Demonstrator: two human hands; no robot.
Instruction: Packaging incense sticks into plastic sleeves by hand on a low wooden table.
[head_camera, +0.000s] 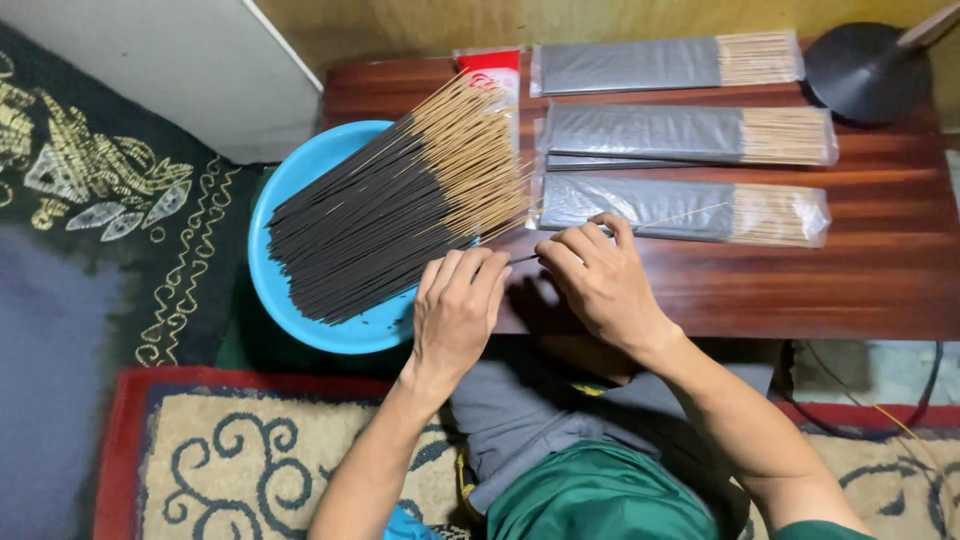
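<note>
Both hands beside blue bowl (300, 190): left hand (455, 305) and right hand (600, 280) pinch one incense stick (640, 222); bundle (400, 205) across bowl.

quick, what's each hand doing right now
Left hand: fingers curled, resting by the incense sticks; grip hidden.
Right hand: fingers pinched on a thin stick.

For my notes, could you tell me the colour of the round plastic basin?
Light blue round plastic basin, clearest in the head view.

sticks (400, 205) in basin (290, 175) | basin left of table (880, 280) | packets (685, 135) on table
</note>
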